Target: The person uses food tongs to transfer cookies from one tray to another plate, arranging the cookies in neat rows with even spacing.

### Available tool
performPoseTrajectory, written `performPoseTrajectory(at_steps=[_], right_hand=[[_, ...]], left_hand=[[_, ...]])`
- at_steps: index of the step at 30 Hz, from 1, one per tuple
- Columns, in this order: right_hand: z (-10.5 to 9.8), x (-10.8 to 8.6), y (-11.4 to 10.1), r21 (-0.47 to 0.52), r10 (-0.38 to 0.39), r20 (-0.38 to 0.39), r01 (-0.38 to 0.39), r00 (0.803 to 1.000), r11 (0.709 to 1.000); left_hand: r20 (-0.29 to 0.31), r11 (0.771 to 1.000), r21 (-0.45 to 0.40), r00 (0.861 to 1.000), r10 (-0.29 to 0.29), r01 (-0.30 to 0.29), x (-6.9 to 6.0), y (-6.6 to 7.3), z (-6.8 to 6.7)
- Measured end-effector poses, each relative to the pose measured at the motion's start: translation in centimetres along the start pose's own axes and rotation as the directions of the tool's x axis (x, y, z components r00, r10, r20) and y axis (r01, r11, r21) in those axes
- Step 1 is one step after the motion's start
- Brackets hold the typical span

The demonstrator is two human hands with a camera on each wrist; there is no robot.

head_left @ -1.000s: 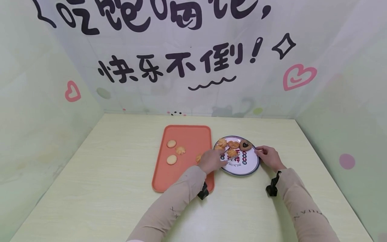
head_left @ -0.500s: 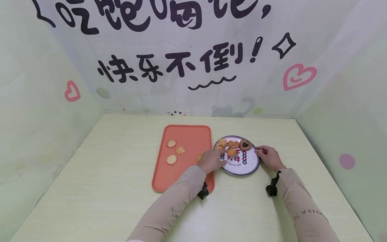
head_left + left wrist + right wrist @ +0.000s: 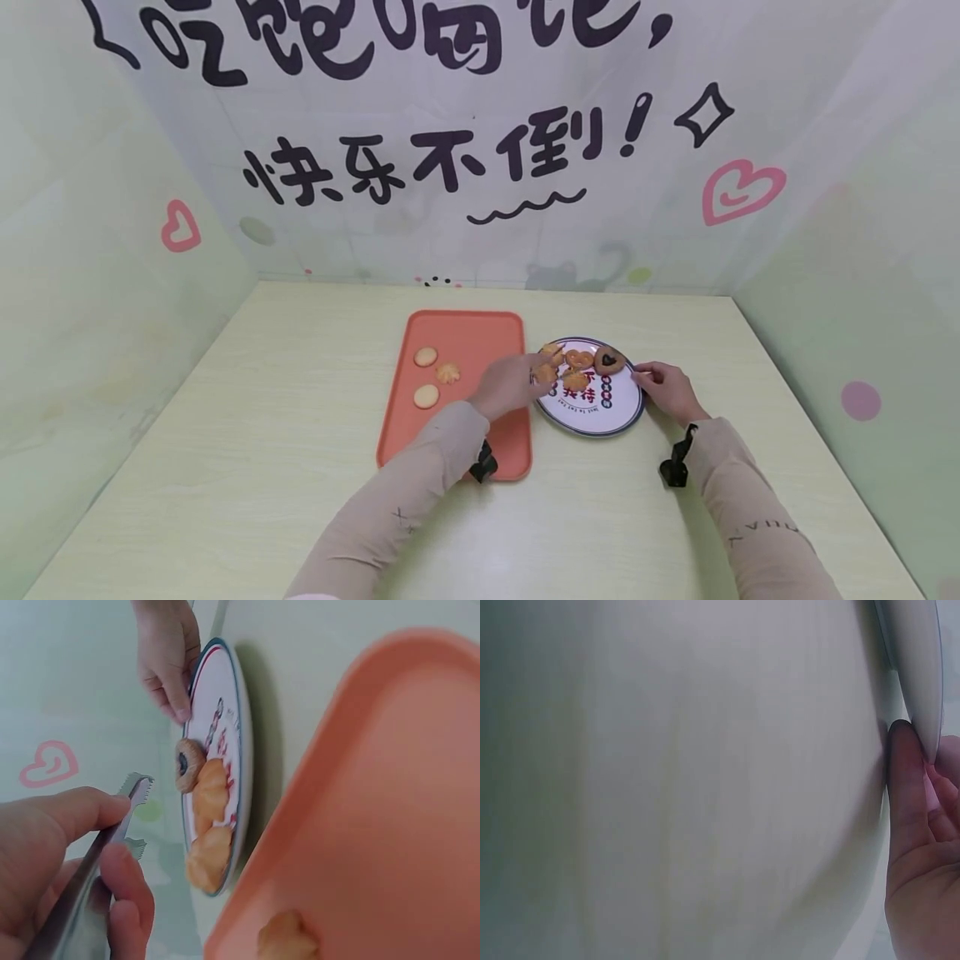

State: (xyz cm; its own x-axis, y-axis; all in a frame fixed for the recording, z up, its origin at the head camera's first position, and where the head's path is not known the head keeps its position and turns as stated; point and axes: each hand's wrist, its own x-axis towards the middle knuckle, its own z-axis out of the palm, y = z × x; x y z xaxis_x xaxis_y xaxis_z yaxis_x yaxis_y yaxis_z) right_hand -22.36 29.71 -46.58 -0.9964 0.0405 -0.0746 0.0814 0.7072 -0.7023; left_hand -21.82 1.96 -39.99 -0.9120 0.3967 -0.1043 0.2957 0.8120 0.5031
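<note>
My left hand [image 3: 504,387] grips metal tongs [image 3: 82,900] with serrated tips; in the left wrist view the tips stand apart with nothing between them. In the head view they hover over the near-left part of a white plate [image 3: 603,412] with a dark blue rim. On the plate lie a swirl cookie [image 3: 576,381], a pretzel-shaped cookie [image 3: 579,359], a brown cookie with a dark heart centre [image 3: 609,360] and more swirl cookies [image 3: 208,859] at the left edge. My right hand [image 3: 670,390] pinches the plate's right rim between thumb and fingers.
Left of the plate is an orange tray [image 3: 465,325]. It bears two pale round cookies [image 3: 426,396], a swirl cookie [image 3: 448,372] and another swirl cookie [image 3: 287,939] that my left hand hides in the head view. Walls stand behind and on both sides of the table [image 3: 300,400].
My left hand has drawn back leftward with the tongs, away from the swirl cookie at the plate's middle, which stays lying there. My right hand has kept its place on the rim.
</note>
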Motion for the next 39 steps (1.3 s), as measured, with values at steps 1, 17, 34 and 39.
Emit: performPoseTrajectory(at_steps=[1,17,34,39], right_hand=[[0.0,0.0,0.0,0.001,-0.002,0.001,0.002,1.000,1.000],[-0.2,-0.1,-0.1,0.005,-0.005,-0.004,0.005,1.000,1.000],[-0.2,-0.4,-0.2,0.052,-0.034,-0.019,0.035,0.999,0.998],[-0.1,-0.2,0.1,0.038,-0.027,-0.017,0.028,0.999,0.999]], left_hand=[[0.001,1.000,-0.010,1.000,-0.006,0.006,-0.1,-0.1,-0.4],[-0.054,0.993,-0.103,0.997,0.047,-0.052,-2.8,-4.3,-5.8],[-0.063,0.992,-0.108,0.995,-0.077,0.070,-5.8,-12.6,-6.1],[-0.040,0.990,-0.093,0.993,-0.112,0.108,-6.6,-13.7,-5.4]])
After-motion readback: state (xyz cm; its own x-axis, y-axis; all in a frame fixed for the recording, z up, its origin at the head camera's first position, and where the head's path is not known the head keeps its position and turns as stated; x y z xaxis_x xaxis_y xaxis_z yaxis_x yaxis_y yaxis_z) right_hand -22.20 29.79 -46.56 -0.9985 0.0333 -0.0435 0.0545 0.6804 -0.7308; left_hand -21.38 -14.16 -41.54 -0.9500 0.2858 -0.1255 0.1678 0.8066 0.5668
